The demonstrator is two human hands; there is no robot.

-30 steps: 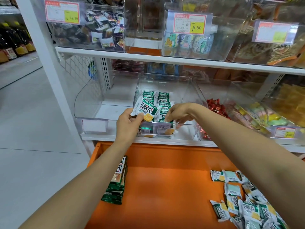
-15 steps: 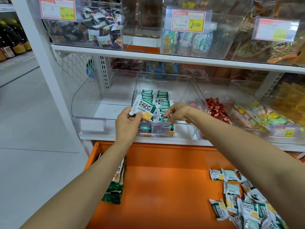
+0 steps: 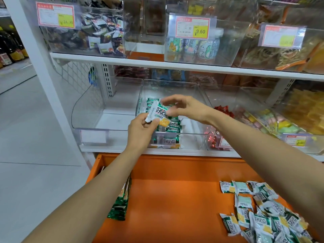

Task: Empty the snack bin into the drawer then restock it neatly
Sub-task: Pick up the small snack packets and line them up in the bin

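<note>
Shop shelf (image 3: 112,149), clear snack bin (image 3: 194,133) (part filled), left hand (image 3: 140,131) pinching packet (image 3: 157,112)

- Two hands: left hand (image 3: 140,132) and right hand (image 3: 184,107).
- One snack bin (image 3: 192,95).
- One orange drawer (image 3: 175,199).
- One held packet (image 3: 158,112), pinched by the left hand.
- Two packet groups in the drawer: one stack (image 3: 121,204) and one loose pile (image 3: 263,218), too overlapped to count.
- Three price tags (image 3: 192,28) on the top-row bins (image 3: 201,51).

I'm looking at a shop. Price tags (image 3: 192,28) front clear bins (image 3: 233,41) of wrapped snacks on white shelves (image 3: 122,61). Bottles (image 3: 8,50) line another aisle.
</note>
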